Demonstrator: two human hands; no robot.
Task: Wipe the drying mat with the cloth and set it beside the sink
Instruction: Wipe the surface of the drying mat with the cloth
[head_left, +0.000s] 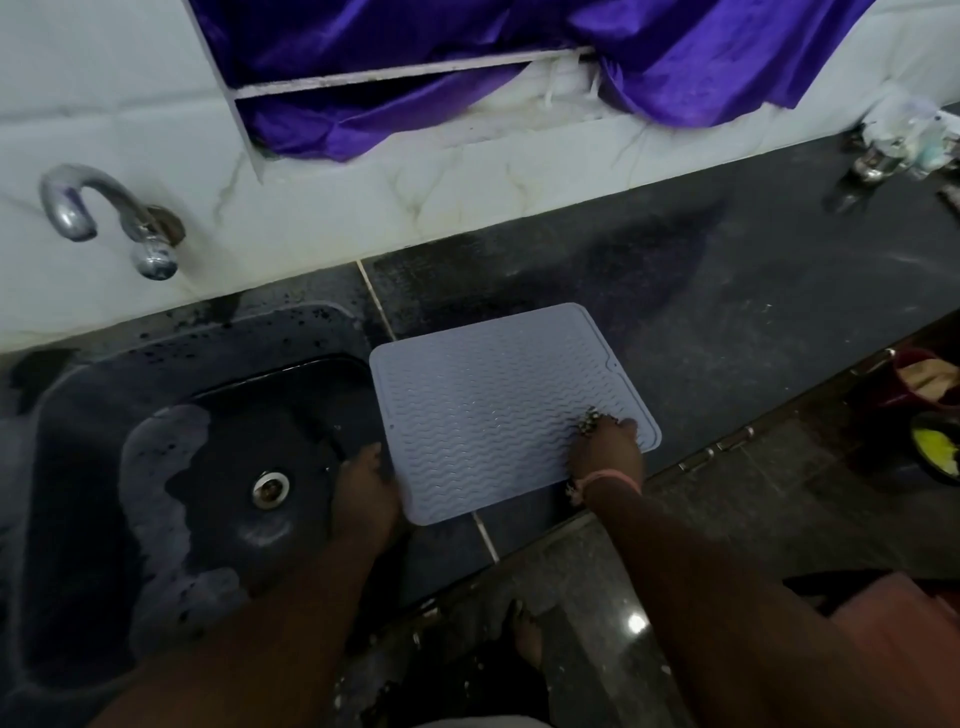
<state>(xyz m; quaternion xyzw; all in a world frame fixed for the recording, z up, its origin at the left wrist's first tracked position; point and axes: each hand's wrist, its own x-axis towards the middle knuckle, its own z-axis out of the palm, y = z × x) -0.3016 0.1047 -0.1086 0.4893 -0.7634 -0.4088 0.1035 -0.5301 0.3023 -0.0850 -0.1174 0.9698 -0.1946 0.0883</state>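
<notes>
— Where's the mat (498, 400)?
— Flat on the dark desk (727, 332), near its front edge, just beside the sink (156, 467).
— Looks?
— Pale grey-blue rectangle, wavy ribs, rounded corners.
— The cloth (589, 418)?
— Small, patterned, bunched on the mat's front right corner.

The mat (498, 410) looks like soft matt rubber or silicone, pale grey-blue, ribbed with wavy ridges inside a smooth raised rim; the bench (727, 312) is dark polished stone, speckled and wet-looking; the sink (104, 415) is dark and glossy. The tap (104, 218) is shiny metal; the curtain (415, 62) is glossy purple satin-like cloth; the wall (363, 197) is smooth veined white tile.
</notes>
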